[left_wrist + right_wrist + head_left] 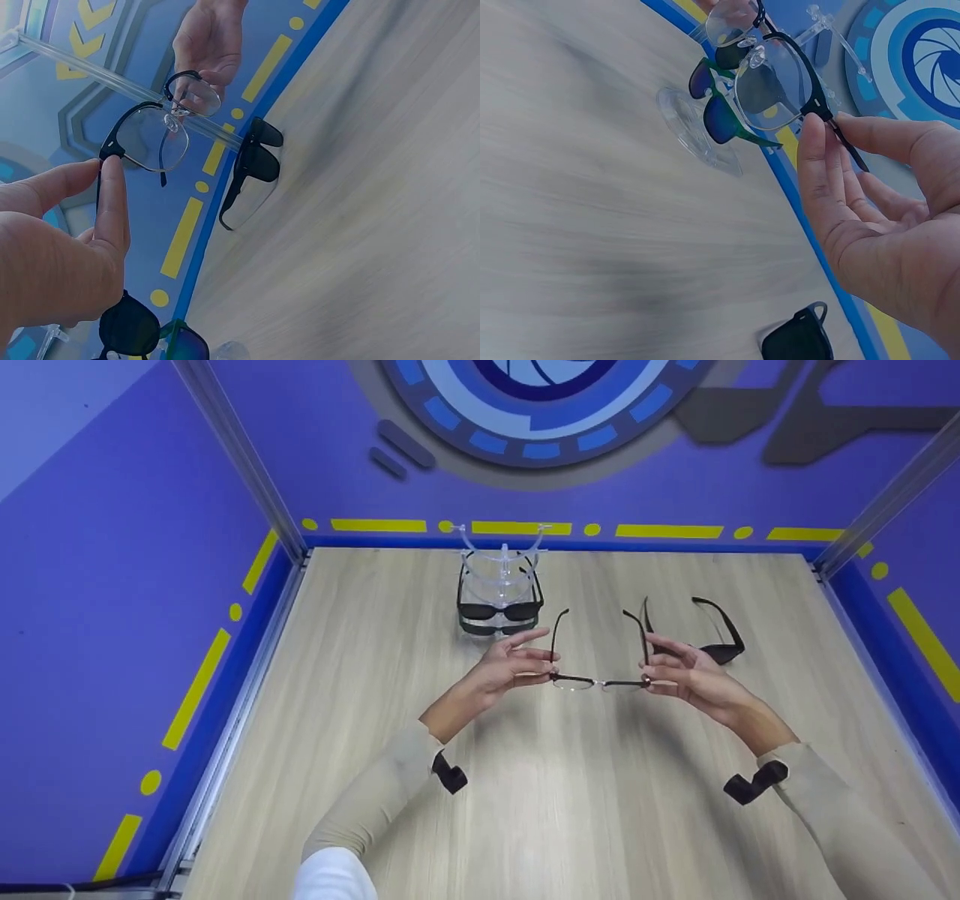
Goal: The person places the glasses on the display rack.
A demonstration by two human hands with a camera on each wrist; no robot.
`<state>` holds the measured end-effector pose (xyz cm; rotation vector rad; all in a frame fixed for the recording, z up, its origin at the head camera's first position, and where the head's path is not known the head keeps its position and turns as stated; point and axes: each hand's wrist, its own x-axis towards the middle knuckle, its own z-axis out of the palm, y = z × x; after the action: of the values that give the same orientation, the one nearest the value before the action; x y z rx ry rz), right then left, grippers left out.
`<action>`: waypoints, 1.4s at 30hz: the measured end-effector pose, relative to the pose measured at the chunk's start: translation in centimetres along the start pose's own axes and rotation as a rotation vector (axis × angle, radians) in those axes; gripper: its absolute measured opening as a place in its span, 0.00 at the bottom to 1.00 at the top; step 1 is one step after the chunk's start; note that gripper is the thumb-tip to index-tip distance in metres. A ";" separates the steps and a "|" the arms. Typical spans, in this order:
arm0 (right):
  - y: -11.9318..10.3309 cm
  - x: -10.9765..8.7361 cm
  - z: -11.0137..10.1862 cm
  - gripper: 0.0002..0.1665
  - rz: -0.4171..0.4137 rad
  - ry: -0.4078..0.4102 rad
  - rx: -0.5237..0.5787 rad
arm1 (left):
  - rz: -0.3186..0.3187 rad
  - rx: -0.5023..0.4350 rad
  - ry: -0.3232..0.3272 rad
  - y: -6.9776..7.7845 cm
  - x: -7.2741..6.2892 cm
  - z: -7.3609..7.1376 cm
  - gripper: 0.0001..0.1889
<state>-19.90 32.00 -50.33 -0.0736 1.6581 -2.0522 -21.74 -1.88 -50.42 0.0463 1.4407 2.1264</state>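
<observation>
1. We see the clear-lens glasses (600, 683) in the air above the bench (555, 825), with both temples open and pointing away from the person.
2. The fingers of the left hand (506, 669) are pinching the left end of the frame, near the hinge.
3. The fingers of the right hand (705, 682) pinch the right end likewise.
4. Farther back, we find a transparent stand (505, 556), which carries black sunglasses (499, 611) and, below, green-framed sunglasses (718, 120).
5. Dark sunglasses (724, 653) rest on the bench, partly hidden by the right hand.
</observation>
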 end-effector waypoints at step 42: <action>-2.4 2.4 4.2 0.41 0.017 -0.052 -0.132 | 0.049 -0.025 0.037 2.6 -3.7 -2.8 0.36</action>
<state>-21.42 27.58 -47.61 -0.1552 1.7541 -1.9104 -20.62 -6.62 -48.33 0.0337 1.4483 2.1952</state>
